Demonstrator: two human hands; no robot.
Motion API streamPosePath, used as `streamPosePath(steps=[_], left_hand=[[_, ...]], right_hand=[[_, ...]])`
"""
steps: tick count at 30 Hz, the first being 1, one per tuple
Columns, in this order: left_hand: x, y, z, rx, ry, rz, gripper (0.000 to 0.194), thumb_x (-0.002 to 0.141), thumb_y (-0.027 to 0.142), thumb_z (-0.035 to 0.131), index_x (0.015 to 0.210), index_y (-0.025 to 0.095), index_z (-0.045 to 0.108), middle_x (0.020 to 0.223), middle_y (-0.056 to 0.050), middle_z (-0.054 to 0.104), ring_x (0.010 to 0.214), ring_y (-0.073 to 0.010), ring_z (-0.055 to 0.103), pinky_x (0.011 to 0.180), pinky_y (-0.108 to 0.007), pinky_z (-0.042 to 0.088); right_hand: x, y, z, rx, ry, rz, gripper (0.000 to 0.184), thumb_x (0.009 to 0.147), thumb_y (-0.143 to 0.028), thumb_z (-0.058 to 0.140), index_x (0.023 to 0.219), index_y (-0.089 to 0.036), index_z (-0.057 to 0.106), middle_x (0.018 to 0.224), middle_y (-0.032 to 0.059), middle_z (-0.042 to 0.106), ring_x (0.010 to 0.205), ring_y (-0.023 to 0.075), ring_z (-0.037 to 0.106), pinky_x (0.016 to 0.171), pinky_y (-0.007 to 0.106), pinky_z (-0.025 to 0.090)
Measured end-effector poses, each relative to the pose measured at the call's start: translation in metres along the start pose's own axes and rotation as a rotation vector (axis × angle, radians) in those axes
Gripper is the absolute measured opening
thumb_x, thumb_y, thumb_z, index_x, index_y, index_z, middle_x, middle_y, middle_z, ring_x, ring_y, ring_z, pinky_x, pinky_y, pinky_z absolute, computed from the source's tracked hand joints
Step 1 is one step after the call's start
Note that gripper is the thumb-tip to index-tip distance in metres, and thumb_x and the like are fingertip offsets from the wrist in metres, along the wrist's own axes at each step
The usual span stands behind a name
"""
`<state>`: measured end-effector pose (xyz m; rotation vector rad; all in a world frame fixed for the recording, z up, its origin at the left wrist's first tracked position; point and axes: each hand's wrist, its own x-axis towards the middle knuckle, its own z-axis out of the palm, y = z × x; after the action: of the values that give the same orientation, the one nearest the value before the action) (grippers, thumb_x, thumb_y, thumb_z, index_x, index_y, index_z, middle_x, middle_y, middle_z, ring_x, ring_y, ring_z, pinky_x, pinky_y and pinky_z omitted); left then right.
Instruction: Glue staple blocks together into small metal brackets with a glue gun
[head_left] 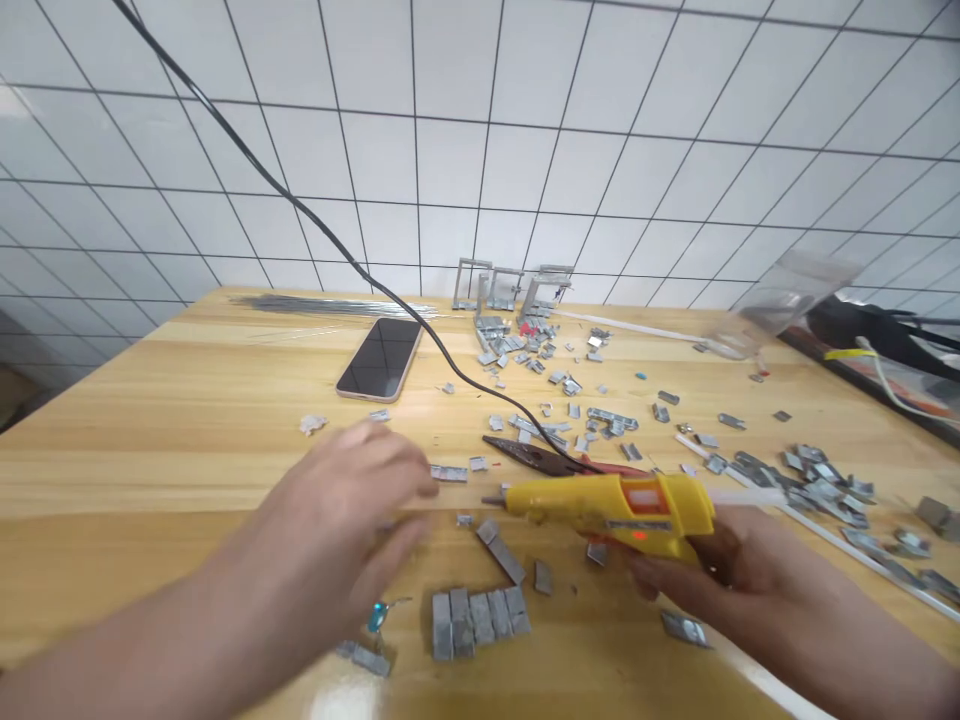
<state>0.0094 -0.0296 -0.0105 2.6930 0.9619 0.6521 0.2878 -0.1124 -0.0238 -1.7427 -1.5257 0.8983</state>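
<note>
My right hand [739,575] is wrapped around the handle of a yellow hot glue gun [600,505], its nozzle pointing left. A whitish glue stick [746,496] sticks out of its back end. My left hand [349,515], slightly blurred, hovers over the table left of the nozzle, thumb and fingers apart with nothing visible between them. Near its fingertips lies a small grey metal strip [450,473]. Below the gun, several grey metal blocks [480,622] stand in a row, with a longer piece [501,552] lying askew above them. A small blue item [377,616] shows beneath my left hand.
Dark-jawed pliers [529,456] lie behind the gun, and a black cable [360,270] crosses the view. A phone [380,358], thin metal rods [330,305] and small metal frames [504,288] sit farther back. Loose metal pieces [825,485] and a plastic bag [772,300] are at right.
</note>
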Motion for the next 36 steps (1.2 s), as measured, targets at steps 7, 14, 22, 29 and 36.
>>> streamPosePath(steps=[7,14,22,29,36], left_hand=[[-0.044,0.023,0.025,-0.045,0.039,-0.007,0.005,0.082,0.018,0.059,0.082,0.022,0.061,0.089,-0.002,0.066,0.088,-0.0219,0.054,0.074,-0.034,0.045],[-0.047,0.02,0.038,0.018,0.055,0.048,0.014,0.076,0.029,0.07,0.081,0.02,0.061,0.09,-0.003,0.066,0.087,-0.0237,0.054,0.078,-0.037,0.044],[-0.048,0.02,0.05,-0.012,0.09,0.075,0.009,0.082,0.031,0.063,0.083,0.021,0.063,0.085,-0.002,0.065,0.083,-0.0227,0.052,0.077,-0.037,0.04],[-0.048,0.019,0.056,-0.012,0.105,0.07,0.012,0.087,0.025,0.051,0.084,0.02,0.062,0.083,-0.004,0.063,0.083,-0.0231,0.05,0.078,-0.039,0.04],[-0.048,0.021,0.054,-0.016,0.037,0.02,0.013,0.087,0.021,0.049,0.084,0.019,0.061,0.085,-0.004,0.063,0.083,-0.0237,0.05,0.077,-0.04,0.04]], right_hand=[[-0.002,-0.004,-0.006,-0.26,-0.337,-0.176,0.021,0.084,-0.036,0.058,0.096,-0.028,0.073,0.094,0.0036,0.075,0.084,0.0249,0.069,0.072,0.03,0.058],[-0.01,0.006,-0.006,-0.189,-0.185,-0.057,0.033,0.074,-0.052,0.066,0.094,-0.028,0.076,0.092,0.0057,0.075,0.082,0.0272,0.069,0.072,0.034,0.059],[-0.006,-0.001,-0.006,-0.14,-0.33,-0.016,0.032,0.08,-0.051,0.06,0.1,-0.03,0.075,0.094,0.0055,0.076,0.081,0.0275,0.07,0.069,0.032,0.06],[-0.005,-0.001,-0.009,-0.254,-0.396,-0.072,0.032,0.084,-0.048,0.055,0.107,-0.033,0.072,0.109,0.0053,0.073,0.095,0.03,0.068,0.08,0.033,0.058],[-0.009,0.016,-0.006,-0.248,-0.373,-0.041,0.042,0.082,-0.046,0.06,0.12,-0.029,0.064,0.118,0.0085,0.068,0.1,0.0332,0.065,0.087,0.04,0.055]])
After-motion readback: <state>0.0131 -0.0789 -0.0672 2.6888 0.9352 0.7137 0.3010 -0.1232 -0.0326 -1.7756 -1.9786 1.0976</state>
